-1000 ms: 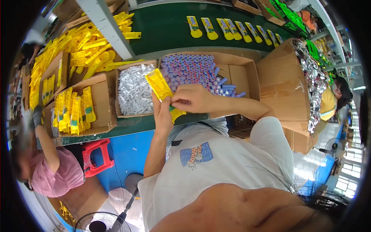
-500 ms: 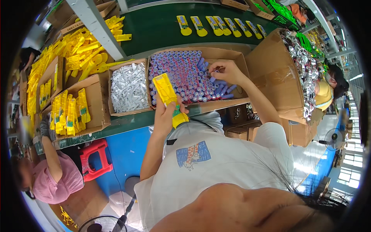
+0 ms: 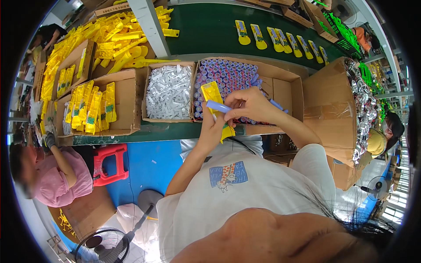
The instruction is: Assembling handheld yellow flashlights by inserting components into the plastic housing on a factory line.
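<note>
My left hand (image 3: 212, 128) is closed round a yellow plastic casing (image 3: 211, 91), an elongated shell that sticks out above and below the fingers. Pinched in my right hand (image 3: 249, 105) is a purple cylindrical battery (image 3: 218, 106), held slantwise just over the casing. Its far end overlaps the casing in view; whether they touch I cannot tell. Both hands are in front of a cardboard box of purple batteries (image 3: 226, 72), most upright and some lying loose at the right. To its left stands a box of small white plastic parts (image 3: 170, 92).
Farther left, a carton (image 3: 127, 85) holds yellow casings with green boards, beside a heap of yellow parts (image 3: 118, 39). Several assembled yellow pieces (image 3: 275, 40) lie on the green bench. A tall carton of metal parts (image 3: 329, 105) stands right. A co-worker in pink (image 3: 61, 179) works at left.
My right hand has come out of the battery box, moving left with a battery to the casing in my left hand. The whole view has shifted, so the bench appears farther right.
</note>
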The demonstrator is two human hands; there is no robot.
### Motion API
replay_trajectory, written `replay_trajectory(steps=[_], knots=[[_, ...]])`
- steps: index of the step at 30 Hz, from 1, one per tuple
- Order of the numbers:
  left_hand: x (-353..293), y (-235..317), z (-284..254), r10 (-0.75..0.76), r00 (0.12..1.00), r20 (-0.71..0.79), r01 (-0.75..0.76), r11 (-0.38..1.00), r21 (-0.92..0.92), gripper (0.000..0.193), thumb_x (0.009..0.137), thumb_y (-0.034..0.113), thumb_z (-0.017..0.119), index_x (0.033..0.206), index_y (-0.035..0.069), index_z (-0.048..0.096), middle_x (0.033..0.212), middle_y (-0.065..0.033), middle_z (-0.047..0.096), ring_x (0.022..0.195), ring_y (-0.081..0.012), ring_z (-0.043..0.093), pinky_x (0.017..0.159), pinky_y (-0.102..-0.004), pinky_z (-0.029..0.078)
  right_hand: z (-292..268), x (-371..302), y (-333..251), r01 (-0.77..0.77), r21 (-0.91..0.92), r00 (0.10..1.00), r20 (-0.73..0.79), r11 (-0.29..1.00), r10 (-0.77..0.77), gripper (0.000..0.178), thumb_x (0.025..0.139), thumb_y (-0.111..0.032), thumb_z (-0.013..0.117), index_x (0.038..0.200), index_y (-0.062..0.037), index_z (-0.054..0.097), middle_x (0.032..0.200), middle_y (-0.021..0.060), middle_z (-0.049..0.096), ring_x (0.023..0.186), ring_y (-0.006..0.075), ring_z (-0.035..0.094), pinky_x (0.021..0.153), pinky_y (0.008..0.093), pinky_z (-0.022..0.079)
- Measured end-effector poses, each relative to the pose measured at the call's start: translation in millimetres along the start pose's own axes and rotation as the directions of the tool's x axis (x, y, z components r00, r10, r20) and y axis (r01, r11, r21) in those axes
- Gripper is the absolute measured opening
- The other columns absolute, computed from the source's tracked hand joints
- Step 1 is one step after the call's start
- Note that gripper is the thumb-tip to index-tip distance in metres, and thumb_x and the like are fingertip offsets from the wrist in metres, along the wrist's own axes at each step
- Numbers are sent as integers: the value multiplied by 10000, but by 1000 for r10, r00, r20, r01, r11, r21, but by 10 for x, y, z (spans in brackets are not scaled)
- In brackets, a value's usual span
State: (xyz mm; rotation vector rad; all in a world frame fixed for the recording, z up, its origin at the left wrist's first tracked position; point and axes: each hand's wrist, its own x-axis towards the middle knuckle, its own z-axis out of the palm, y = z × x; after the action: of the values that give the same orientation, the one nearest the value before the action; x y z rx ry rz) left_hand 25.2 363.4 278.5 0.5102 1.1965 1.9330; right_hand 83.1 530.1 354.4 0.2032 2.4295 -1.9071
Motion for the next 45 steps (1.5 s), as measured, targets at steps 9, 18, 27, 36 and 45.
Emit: replay_trajectory(steps=[9, 18, 27, 36, 45], knots=[[9, 64, -102, 45, 999, -25, -43, 996, 79, 482, 927, -32, 394, 1342, 82, 175, 957, -92, 495, 724, -139, 576, 601, -286, 562, 143, 247, 87, -111, -60, 988, 102, 992, 117, 250, 880, -198, 720, 736, -21, 616, 636, 22, 623, 535, 40, 557, 475, 198, 431], [-218, 310, -550, -20, 978, -206, -53, 938, -341, 443, 910, -25, 411, 1297, 135, 269, 1004, -92, 500, 763, -179, 546, 683, -363, 521, 405, 1179, 100, 253, -265, 915, 378, 931, -141, 339, 814, -308, 767, 694, -54, 577, 626, 28, 567, 598, 113, 543, 548, 294, 418], [-321, 274, -681, 76, 924, -376, -171, 959, -226, 436, 913, -18, 443, 1299, 111, 288, 1096, -118, 520, 901, -232, 587, 793, -412, 526, 448, 1759, 201, 467, -713, 877, 450, 524, -169, 130, 703, -197, 707, 774, -87, 702, 807, 54, 630, 846, 238, 624, 695, 366, 505], [-202, 277, -654, 219, 871, -440, -310, 940, -145, 622, 940, 3, 435, 1485, 90, 148, 1430, -264, 377, 1308, -340, 455, 1092, -438, 401, 550, 1428, 130, 443, -396, 895, 242, 805, -374, 292, 757, -270, 795, 706, -30, 638, 660, 43, 618, 582, 148, 590, 550, 293, 473], [-243, 357, -765, 68, 953, -296, -140, 963, -230, 513, 936, 64, 427, 1420, 94, 260, 1360, -162, 465, 1046, -254, 582, 795, -387, 566, 459, 1523, 63, 405, -387, 910, 258, 828, -325, 386, 868, -332, 694, 668, -7, 638, 503, 102, 544, 421, 191, 481, 440, 335, 379]])
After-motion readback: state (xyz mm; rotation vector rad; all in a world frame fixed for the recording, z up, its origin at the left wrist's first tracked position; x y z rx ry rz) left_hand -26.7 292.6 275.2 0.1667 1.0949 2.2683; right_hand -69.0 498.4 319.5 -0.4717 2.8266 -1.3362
